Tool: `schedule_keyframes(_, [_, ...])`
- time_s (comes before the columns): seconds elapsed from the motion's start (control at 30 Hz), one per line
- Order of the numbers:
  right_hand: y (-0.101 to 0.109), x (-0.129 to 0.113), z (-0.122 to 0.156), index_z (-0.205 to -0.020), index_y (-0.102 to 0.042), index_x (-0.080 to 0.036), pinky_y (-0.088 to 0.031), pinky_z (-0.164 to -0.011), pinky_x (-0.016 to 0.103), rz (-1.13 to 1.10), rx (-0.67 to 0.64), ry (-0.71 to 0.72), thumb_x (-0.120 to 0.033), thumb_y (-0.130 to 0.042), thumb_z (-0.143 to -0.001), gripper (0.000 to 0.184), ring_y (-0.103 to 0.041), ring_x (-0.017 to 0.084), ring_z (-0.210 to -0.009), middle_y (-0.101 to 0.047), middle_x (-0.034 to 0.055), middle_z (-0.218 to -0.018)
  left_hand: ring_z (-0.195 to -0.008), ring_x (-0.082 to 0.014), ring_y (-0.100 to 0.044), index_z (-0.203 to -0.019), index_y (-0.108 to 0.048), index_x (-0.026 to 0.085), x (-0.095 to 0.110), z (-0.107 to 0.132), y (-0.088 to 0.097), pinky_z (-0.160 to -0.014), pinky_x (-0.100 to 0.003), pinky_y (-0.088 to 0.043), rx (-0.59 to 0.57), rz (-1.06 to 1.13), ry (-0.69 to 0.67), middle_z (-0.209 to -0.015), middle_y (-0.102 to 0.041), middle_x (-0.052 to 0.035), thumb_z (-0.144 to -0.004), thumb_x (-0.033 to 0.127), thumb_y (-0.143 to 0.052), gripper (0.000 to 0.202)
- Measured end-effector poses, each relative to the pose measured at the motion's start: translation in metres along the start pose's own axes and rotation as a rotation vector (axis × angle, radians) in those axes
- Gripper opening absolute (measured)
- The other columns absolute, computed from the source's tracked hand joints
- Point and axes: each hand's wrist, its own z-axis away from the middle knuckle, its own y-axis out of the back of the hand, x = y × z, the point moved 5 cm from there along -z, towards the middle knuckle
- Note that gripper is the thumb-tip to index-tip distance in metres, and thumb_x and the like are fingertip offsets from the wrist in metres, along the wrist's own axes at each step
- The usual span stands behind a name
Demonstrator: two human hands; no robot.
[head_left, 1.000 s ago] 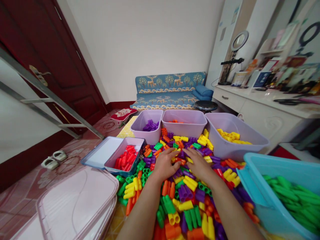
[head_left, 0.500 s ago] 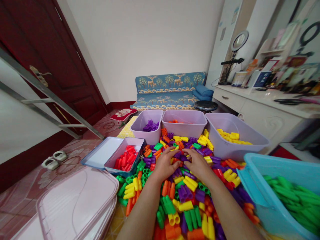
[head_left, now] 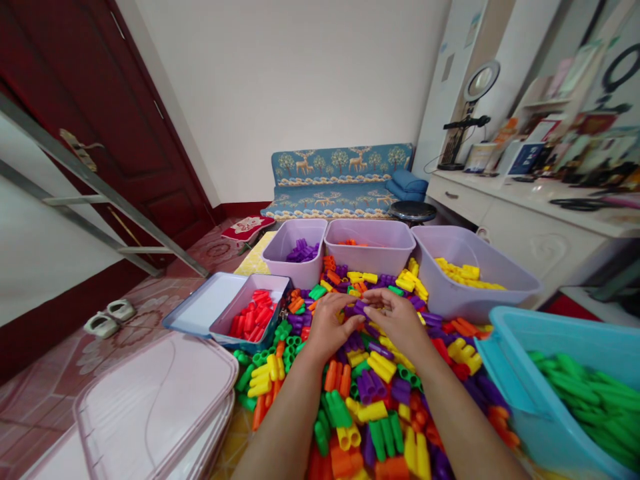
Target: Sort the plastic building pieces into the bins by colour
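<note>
A big heap of plastic tube blocks, purple, yellow, orange, green and red, covers the surface in front of me. My left hand and my right hand meet over the far middle of the heap, fingers curled inward. Between their fingertips sits a purple block, pinched from both sides. Behind the heap stand three lilac bins: one with purple blocks, one with orange blocks, one with yellow blocks. A small bin of red blocks is at the left, and a blue bin of green blocks at the right.
Pink lids lie stacked at the lower left, a blue lid beside the red bin. A ladder leans by the dark red door. A patterned blue sofa stands at the back wall, a white dresser at the right.
Both hands slid a little farther over the heap and drew together. Their fingers went from lying spread on the blocks to curling round a purple block between them.
</note>
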Motion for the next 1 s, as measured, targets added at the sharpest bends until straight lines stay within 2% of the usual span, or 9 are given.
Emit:
schedule_keyframes(0.23, [0.001, -0.007, 0.001, -0.094, -0.065, -0.018, -0.052, -0.075, 0.033, -0.004, 0.062, 0.025, -0.032, -0.062, -0.075, 0.024, -0.065, 0.021, -0.085, -0.07, 0.0077, -0.093, -0.077, -0.0153, -0.061, -0.093, -0.069, 0.017, -0.006, 0.002, 0.002, -0.07, -0.026, -0.049, 0.126, 0.247, 0.087, -0.091, -0.066, -0.0052, -0.073, 0.027, -0.073, 0.023])
schedule_keyframes(0.4, [0.007, -0.006, 0.001, -0.09, -0.066, -0.018, -0.052, -0.077, 0.036, 0.058, 0.119, 0.023, -0.036, -0.059, -0.077, 0.024, -0.067, 0.022, -0.084, -0.071, 0.0082, -0.09, -0.072, -0.0131, -0.063, -0.089, -0.068, 0.015, -0.02, -0.002, 0.016, -0.064, -0.023, -0.051, 0.395, 0.524, 0.257, -0.091, -0.066, -0.0045, -0.068, 0.025, -0.074, 0.024])
schedule_keyframes(0.53, [0.005, -0.005, 0.001, -0.088, -0.067, -0.018, -0.053, -0.07, 0.035, 0.064, 0.105, -0.009, -0.036, -0.058, -0.076, 0.023, -0.067, 0.023, -0.08, -0.072, 0.0077, -0.085, -0.072, -0.0127, -0.067, -0.096, -0.068, 0.014, -0.031, -0.013, 0.037, -0.074, -0.026, -0.054, 0.616, 0.815, 0.467, -0.083, -0.07, -0.0033, -0.066, 0.023, -0.075, 0.032])
schedule_keyframes(0.63, [0.001, -0.004, 0.002, -0.089, -0.067, -0.018, -0.053, -0.069, 0.034, 0.063, 0.074, -0.016, -0.036, -0.057, -0.077, 0.023, -0.068, 0.022, -0.078, -0.072, 0.0068, -0.084, -0.076, -0.0122, -0.068, -0.086, -0.069, 0.012, -0.036, -0.025, 0.053, -0.084, -0.027, -0.053, 0.756, 0.952, 0.511, -0.081, -0.071, -0.0032, -0.065, 0.014, -0.073, 0.022])
schedule_keyframes(0.7, [-0.001, -0.004, 0.002, -0.089, -0.068, -0.018, -0.053, -0.07, 0.033, 0.068, 0.065, -0.01, -0.035, -0.057, -0.078, 0.023, -0.068, 0.022, -0.078, -0.072, 0.0063, -0.084, -0.078, -0.0128, -0.068, -0.083, -0.069, 0.012, -0.037, -0.035, 0.06, -0.089, -0.029, -0.051, 0.778, 0.977, 0.498, -0.08, -0.071, -0.0036, -0.065, 0.009, -0.07, 0.018])
schedule_keyframes(0.8, [-0.002, -0.004, 0.003, -0.088, -0.068, -0.019, -0.053, -0.07, 0.033, 0.072, 0.059, 0.0, -0.034, -0.058, -0.078, 0.021, -0.068, 0.021, -0.076, -0.072, 0.0057, -0.084, -0.084, -0.0151, -0.069, -0.088, -0.07, 0.011, -0.041, -0.047, 0.066, -0.096, -0.033, -0.048, 0.746, 0.938, 0.464, -0.084, -0.072, -0.0053, -0.065, 0.008, -0.068, 0.023])
schedule_keyframes(0.9, [-0.003, -0.004, 0.004, -0.089, -0.068, -0.019, -0.052, -0.07, 0.032, 0.068, 0.051, 0.007, -0.033, -0.057, -0.079, 0.02, -0.069, 0.021, -0.075, -0.072, 0.0053, -0.084, -0.098, -0.0187, -0.067, -0.104, -0.068, 0.011, -0.044, -0.056, 0.069, -0.101, -0.035, -0.045, 0.728, 0.851, 0.467, -0.098, -0.072, -0.0085, -0.066, 0.011, -0.069, 0.038])
schedule_keyframes(1.0, [-0.003, -0.002, 0.004, -0.089, -0.068, -0.019, -0.052, -0.069, 0.032, 0.064, 0.053, -0.001, -0.034, -0.057, -0.079, 0.02, -0.069, 0.021, -0.075, -0.072, 0.0052, -0.083, -0.114, -0.0217, -0.06, -0.126, -0.055, 0.013, -0.042, -0.06, 0.067, -0.101, -0.033, -0.045, 0.688, 0.813, 0.507, -0.122, -0.063, -0.0124, -0.069, 0.012, -0.07, 0.06])
